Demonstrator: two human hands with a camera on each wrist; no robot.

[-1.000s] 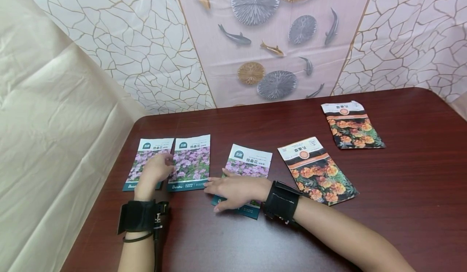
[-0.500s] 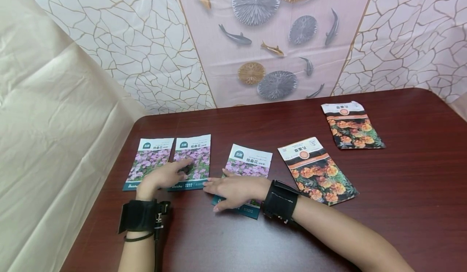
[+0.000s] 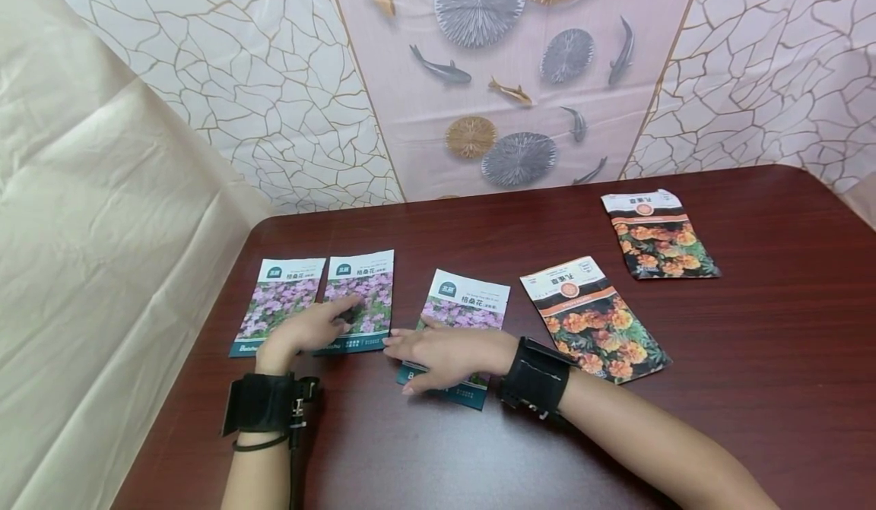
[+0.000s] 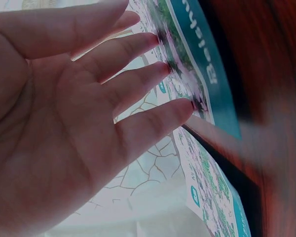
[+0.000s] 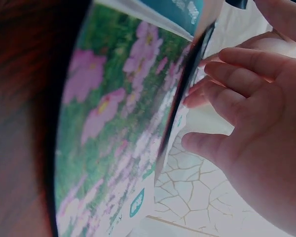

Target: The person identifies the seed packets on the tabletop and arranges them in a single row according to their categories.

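Observation:
Three seed packets with pink flowers and teal lower bands lie on the table. My left hand [image 3: 311, 329] is over the middle one of these, the second packet [image 3: 363, 274], with its fingertips [image 4: 185, 109] on the printed front. The leftmost packet [image 3: 284, 297] lies close beside it, partly behind my left wrist. My right hand [image 3: 445, 356] stretches across the third packet [image 3: 472, 289], hiding much of its lower half. Its fingertips reach the lower right corner of the second packet. In the right wrist view, the fingers [image 5: 246, 79] are extended, with nothing gripped.
Two seed packets with orange flowers lie to the right: a nearer packet [image 3: 605, 327] beside my right wrist and a farther packet [image 3: 660, 240] near the back edge. The dark red table [image 3: 438, 457] meets a patterned cloth [image 3: 274, 99] behind and a pale sheet [image 3: 103, 267] on the left.
My left hand has moved right, from between the leftmost and second packets onto the second packet's front, and its fingers have spread out. The right hand has stayed almost still.

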